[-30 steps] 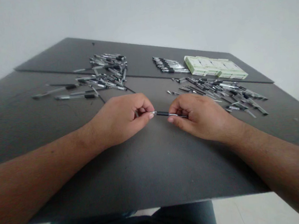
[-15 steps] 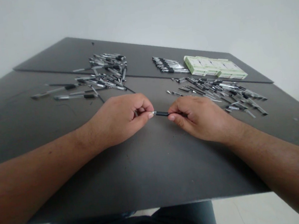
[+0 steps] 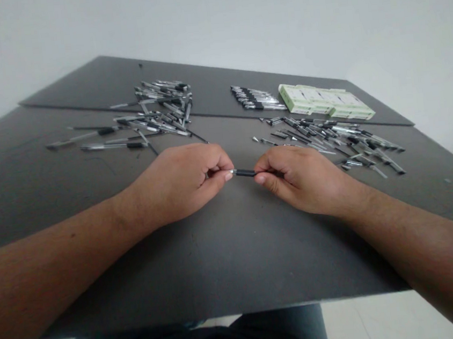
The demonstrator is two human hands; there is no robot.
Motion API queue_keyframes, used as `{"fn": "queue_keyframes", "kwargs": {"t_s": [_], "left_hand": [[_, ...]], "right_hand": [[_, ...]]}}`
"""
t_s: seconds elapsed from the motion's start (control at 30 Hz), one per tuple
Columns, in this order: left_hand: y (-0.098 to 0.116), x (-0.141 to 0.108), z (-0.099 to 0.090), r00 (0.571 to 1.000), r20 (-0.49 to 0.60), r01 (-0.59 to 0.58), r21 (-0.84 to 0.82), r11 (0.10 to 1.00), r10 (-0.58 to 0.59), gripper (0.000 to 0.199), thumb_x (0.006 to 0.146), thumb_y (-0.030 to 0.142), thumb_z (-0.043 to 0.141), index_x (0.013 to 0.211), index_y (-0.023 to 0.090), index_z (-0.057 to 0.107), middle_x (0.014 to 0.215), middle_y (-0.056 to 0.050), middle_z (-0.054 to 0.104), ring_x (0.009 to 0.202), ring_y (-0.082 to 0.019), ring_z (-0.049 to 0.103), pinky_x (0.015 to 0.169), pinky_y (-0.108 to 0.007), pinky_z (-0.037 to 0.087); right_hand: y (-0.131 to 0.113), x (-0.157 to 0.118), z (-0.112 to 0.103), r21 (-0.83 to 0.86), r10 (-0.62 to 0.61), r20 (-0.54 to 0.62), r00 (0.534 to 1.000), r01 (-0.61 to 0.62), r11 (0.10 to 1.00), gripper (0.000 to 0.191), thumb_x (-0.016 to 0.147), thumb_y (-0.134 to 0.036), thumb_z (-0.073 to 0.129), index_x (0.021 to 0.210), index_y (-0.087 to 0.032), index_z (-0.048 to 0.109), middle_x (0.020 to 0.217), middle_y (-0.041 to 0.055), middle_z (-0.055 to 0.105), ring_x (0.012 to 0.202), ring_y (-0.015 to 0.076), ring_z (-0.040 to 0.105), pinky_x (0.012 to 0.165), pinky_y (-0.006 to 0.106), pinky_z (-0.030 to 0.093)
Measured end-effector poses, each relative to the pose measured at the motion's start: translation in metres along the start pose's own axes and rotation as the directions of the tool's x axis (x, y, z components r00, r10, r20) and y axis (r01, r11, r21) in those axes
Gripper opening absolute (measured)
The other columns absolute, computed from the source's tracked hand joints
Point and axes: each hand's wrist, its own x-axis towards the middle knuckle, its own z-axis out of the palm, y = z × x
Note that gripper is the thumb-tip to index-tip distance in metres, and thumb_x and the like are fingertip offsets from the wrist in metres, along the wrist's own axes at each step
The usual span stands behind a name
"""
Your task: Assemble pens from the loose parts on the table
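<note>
- our left hand (image 3: 175,183) and right hand (image 3: 304,180) are held over the dark grey desk (image 3: 238,276), facing each other
- the fingers (image 3: 220,166) of both hands are clenched, pinching a black-and-silver pen (image 3: 245,173) by its two ends
- that pen lies level between the hands, off the desk
- just beyond the right hand we see a scatter of loose pens (image 3: 328,137)
- beyond the left hand lies a bigger heap of pens (image 3: 160,117)
- farthest off, we see a neat row of pens (image 3: 253,98) beside pale green boxes (image 3: 324,100)
</note>
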Motion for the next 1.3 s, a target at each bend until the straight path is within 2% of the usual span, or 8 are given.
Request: {"fn": "queue_keyframes", "kwargs": {"t_s": [0.33,0.57,0.8,1.0,1.17,1.3], "left_hand": [[-0.0014,0.0001,0.0014,1.000,-0.023,0.004,-0.005,1.000,-0.004,0.029,0.106,0.039,0.057,0.108,0.026,0.083,0.094,-0.004,0.084,0.086,-0.024,0.076,0.084,-0.036,0.054],[-0.0021,-0.0017,-0.0006,0.998,-0.020,-0.056,0.015,0.998,0.057,0.028,0.107,0.037,0.058,0.108,0.025,0.084,0.097,-0.006,0.085,0.091,-0.025,0.078,0.087,-0.037,0.055],[-0.0017,-0.0002,-0.0007,1.000,-0.005,-0.009,0.004,1.000,0.009,0.027,0.107,0.038,0.060,0.110,0.027,0.084,0.096,-0.005,0.086,0.089,-0.025,0.079,0.087,-0.037,0.058],[-0.0019,0.0001,-0.0011,1.000,0.014,-0.022,0.021,1.000,0.022,0.028,0.107,0.037,0.059,0.109,0.025,0.085,0.097,-0.006,0.086,0.092,-0.026,0.080,0.090,-0.037,0.059],[-0.0004,-0.0003,-0.0010,1.000,-0.005,-0.017,0.017,1.000,0.017,0.027,0.105,0.036,0.059,0.108,0.025,0.084,0.094,-0.006,0.085,0.089,-0.025,0.079,0.089,-0.036,0.059],[-0.0011,-0.0007,-0.0005,0.999,0.000,-0.045,0.020,0.999,0.045,0.027,0.106,0.035,0.058,0.106,0.026,0.084,0.096,-0.006,0.085,0.091,-0.026,0.079,0.092,-0.037,0.059]], "right_hand": [[0.0007,-0.0008,0.0030,0.030,0.018,-0.026,0.999,-0.017,0.999,0.011,0.111,-0.033,0.072,0.107,-0.023,0.076,0.094,0.0044,0.079,0.081,0.0218,0.068,0.077,0.034,0.047],[-0.0020,0.0003,0.0006,0.042,0.018,0.020,1.000,-0.019,0.999,0.020,0.114,-0.033,0.064,0.105,-0.023,0.078,0.090,0.0047,0.079,0.079,0.0215,0.068,0.075,0.034,0.047],[-0.0008,0.0004,0.0018,0.038,0.062,-0.003,0.998,-0.062,0.997,0.014,0.110,-0.035,0.070,0.105,-0.025,0.077,0.093,0.0047,0.081,0.080,0.0222,0.068,0.077,0.035,0.049],[-0.0007,0.0006,0.0012,0.033,0.058,0.037,0.998,-0.060,0.998,0.017,0.114,-0.035,0.067,0.108,-0.025,0.079,0.095,0.0058,0.082,0.084,0.0235,0.071,0.079,0.035,0.051],[-0.0009,0.0004,0.0023,0.052,0.045,0.009,0.999,-0.046,0.998,0.015,0.112,-0.034,0.070,0.108,-0.023,0.079,0.094,0.0049,0.082,0.082,0.0218,0.070,0.079,0.033,0.051],[-0.0016,0.0002,0.0024,0.052,0.069,0.047,0.997,-0.071,0.996,0.015,0.114,-0.033,0.070,0.109,-0.024,0.081,0.095,0.0052,0.083,0.084,0.0223,0.072,0.079,0.033,0.051]]}}
